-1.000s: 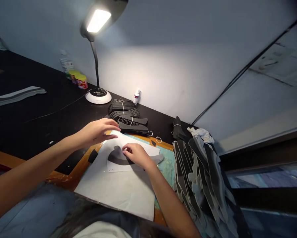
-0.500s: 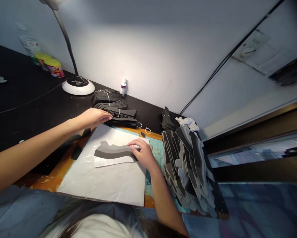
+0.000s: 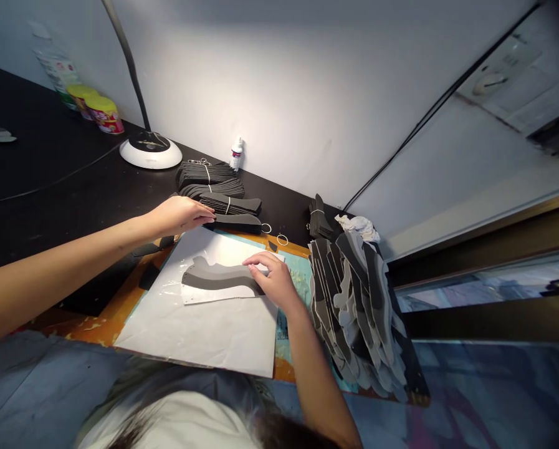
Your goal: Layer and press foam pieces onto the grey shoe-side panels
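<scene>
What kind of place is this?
Probably a small craft workshop: there are bundled black cutouts, a big pile of gray cut shapes, and a desk lamp on a dark workbench.

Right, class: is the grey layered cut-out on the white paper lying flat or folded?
Lying flat: the grey layered cut-out is spread out on the white paper, with no visible fold, under the right hand.

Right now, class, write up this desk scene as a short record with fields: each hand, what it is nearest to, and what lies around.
Left hand: open, nearest the banded bundles of dark cut-out strips
Right hand: lying on the layered grey cut-out pieces
Under the pieces: white sheet
Right of the sheet: heap of grey and black cut-outs
Far edge: white lamp base, small bottle
</scene>
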{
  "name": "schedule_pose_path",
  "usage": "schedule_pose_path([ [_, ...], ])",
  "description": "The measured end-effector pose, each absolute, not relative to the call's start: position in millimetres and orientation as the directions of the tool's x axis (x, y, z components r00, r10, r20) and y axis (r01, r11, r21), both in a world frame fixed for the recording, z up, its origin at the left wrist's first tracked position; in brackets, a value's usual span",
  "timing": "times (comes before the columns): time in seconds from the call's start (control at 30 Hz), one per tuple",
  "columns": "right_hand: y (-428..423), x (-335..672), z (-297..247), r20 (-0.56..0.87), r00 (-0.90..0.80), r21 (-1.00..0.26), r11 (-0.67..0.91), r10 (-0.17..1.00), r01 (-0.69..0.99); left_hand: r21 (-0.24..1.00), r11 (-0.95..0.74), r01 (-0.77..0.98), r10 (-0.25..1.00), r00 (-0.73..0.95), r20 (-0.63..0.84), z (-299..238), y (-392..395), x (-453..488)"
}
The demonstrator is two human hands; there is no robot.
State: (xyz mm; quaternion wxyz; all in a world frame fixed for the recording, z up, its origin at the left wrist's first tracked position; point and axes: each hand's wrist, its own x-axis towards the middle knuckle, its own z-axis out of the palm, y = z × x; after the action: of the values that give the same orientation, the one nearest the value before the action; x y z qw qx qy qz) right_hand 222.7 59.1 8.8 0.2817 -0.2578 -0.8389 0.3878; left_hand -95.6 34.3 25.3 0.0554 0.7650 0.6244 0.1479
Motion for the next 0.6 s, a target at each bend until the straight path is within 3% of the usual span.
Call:
schedule_pose_path([
  [0.33,61.8,216.9,29.2,0.241,-0.782,-0.743,0.628,0.574,0.232,0.153,-0.16,0.975,0.967,0.123,0.225,31.7,40.6,-92.3],
  [0.6,73.1,205.2,57.6,0.41,-0.809,-0.485,0.852,0.422,0.198,0.207,-0.317,0.926,0.906,0.231,0.355,14.3,46.1,-104.1],
])
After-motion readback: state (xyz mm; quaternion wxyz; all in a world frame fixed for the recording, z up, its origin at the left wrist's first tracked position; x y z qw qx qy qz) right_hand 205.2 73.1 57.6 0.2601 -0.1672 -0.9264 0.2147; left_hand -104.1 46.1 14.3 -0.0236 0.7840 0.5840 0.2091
